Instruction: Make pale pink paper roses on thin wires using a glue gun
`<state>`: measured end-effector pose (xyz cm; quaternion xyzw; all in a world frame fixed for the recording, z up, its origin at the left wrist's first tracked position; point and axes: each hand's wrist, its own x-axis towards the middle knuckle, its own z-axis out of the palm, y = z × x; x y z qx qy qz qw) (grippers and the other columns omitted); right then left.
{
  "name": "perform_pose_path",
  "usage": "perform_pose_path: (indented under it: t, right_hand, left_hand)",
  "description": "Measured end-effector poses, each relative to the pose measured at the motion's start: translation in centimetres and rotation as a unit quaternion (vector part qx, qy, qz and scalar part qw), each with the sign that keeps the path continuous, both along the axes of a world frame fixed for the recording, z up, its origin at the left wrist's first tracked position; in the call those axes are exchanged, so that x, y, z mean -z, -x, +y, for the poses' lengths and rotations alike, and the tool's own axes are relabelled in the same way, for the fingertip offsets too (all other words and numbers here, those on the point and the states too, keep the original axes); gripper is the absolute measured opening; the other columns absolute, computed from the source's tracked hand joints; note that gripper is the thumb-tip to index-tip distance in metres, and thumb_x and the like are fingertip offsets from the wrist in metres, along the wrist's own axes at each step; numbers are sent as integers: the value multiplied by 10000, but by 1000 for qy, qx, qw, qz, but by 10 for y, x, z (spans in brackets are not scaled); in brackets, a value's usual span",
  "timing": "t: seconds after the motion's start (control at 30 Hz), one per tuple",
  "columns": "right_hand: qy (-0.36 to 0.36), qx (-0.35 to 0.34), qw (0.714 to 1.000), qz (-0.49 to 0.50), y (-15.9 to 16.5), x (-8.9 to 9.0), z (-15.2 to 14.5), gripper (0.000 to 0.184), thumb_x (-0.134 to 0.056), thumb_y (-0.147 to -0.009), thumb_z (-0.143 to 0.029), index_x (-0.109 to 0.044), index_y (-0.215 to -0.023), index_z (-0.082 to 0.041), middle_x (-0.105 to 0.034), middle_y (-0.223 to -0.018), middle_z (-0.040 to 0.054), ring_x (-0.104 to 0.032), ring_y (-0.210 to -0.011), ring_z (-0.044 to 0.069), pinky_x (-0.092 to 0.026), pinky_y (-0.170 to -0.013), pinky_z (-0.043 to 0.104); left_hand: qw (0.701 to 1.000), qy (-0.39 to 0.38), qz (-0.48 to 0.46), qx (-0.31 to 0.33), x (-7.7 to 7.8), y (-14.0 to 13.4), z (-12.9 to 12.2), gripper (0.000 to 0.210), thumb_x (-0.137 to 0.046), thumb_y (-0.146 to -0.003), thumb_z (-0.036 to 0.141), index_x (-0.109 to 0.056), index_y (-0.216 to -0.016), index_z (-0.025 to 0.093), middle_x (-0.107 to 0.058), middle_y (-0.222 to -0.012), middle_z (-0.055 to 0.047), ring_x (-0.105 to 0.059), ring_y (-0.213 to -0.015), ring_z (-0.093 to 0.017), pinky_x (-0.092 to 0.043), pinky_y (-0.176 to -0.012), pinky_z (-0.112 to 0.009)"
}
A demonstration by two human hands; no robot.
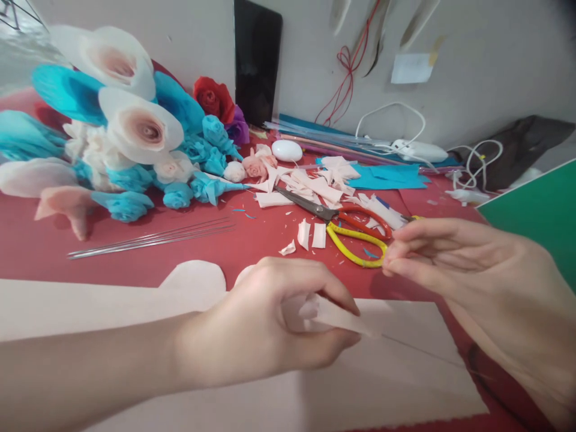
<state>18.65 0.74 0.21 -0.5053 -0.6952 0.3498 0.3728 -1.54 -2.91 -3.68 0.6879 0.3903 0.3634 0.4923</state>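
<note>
My left hand [270, 321] is closed around a small piece of pale pink crepe paper [339, 315], gathered between thumb and fingers. A thin dark wire stem [418, 348] runs from the paper to the right, passing below my right hand. My right hand [486, 282] is raised with thumb and forefinger pressed together; whatever they pinch is too small to make out. Just beyond its fingertips lie scissors [321, 212] with one red and one yellow handle. Under both hands spreads a large pale pink paper sheet [396, 396], with rounded cut petals [195, 276] at its far edge.
Blue, white and pink paper flowers [148, 129] are heaped at the left. Thin metal wires [148, 238] lie before them. Paper scraps [315, 186] surround the scissors blades. A dark phone-like slab [256, 60] leans against the wall, and a white power strip [418, 150] lies at the back right.
</note>
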Motion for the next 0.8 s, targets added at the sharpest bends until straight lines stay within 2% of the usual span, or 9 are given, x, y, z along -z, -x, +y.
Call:
perform_pose_path:
  t: [0.17, 0.27, 0.47, 0.67, 0.8]
  right_hand:
    - [24, 19, 999, 9, -1, 3, 2, 153, -778, -634, -308, -695, -757, -271, -671, -724, -40, -644, -576, 97, -512, -497, 59]
    - [19, 14, 1000, 1, 0, 3, 2, 134, -757, -660, -321, -675, -716, -231, -662, -704, -22, -643, -598, 102, -520, -529, 74]
    - [-67, 15, 997, -31, 4, 4, -1, 152, -664, -767, -334, -594, -711, -212, -639, -683, -40, -628, -618, 72, -496, -547, 53]
    - [-100, 21, 994, -30, 6, 8, -1, 140, -642, -788, -328, -606, -721, -211, -636, -694, -38, -633, -597, 89, -509, -528, 93]
    - [-66, 21, 997, -27, 5, 5, -2, 102, -659, -777, -306, -627, -752, -212, -647, -718, -24, -643, -627, 110, -517, -539, 113]
  left_hand:
    - [1000, 0, 16, 7, -2, 0, -1, 50, -624, -733, 193, -624, -782, 191, -671, -752, 21, -630, -682, -112, -490, -615, -164]
    - [1000, 4, 8, 9, -2, 0, -1, 56, -618, -737, 174, -624, -792, 187, -672, -761, 18, -630, -685, -107, -486, -617, -156]
    - [1000, 2, 8, -4, -3, 0, -3, 59, -620, -724, 164, -629, -781, 178, -676, -748, 12, -629, -670, -105, -486, -609, -155]
    - [1000, -2, 11, -7, -3, 0, -2, 54, -618, -728, 180, -634, -780, 179, -681, -761, 11, -635, -690, -110, -490, -631, -163]
    - [1000, 3, 14, 0, -4, 0, 0, 52, -603, -741, 186, -628, -786, 180, -681, -773, 8, -636, -699, -113, -491, -643, -171]
